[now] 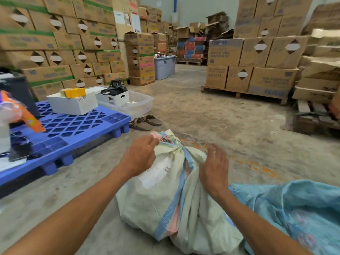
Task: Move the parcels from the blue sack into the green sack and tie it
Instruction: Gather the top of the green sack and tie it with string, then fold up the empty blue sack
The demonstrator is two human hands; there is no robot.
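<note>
A pale green woven sack [193, 208] with blue and pink stripes lies full on the concrete floor in front of me. Its neck [181, 149] is bunched and bound with a thin tie, and a white label shows on its side. My left hand [139, 155] rests at the left of the neck, fingertips touching the loose mouth of the sack. On the right shoulder of the sack lies my right hand [214, 168], fingers relaxed and spread. The blue sack [294, 214] is crumpled at the lower right, touching the green one. No parcels are visible.
A blue plastic pallet [73, 129] at the left carries white boxes and a clear tub. A pair of sandals [146, 122] lies beside it. Stacked cartons line the left wall; more stand on wooden pallets [244, 93] at the right. Open floor lies ahead.
</note>
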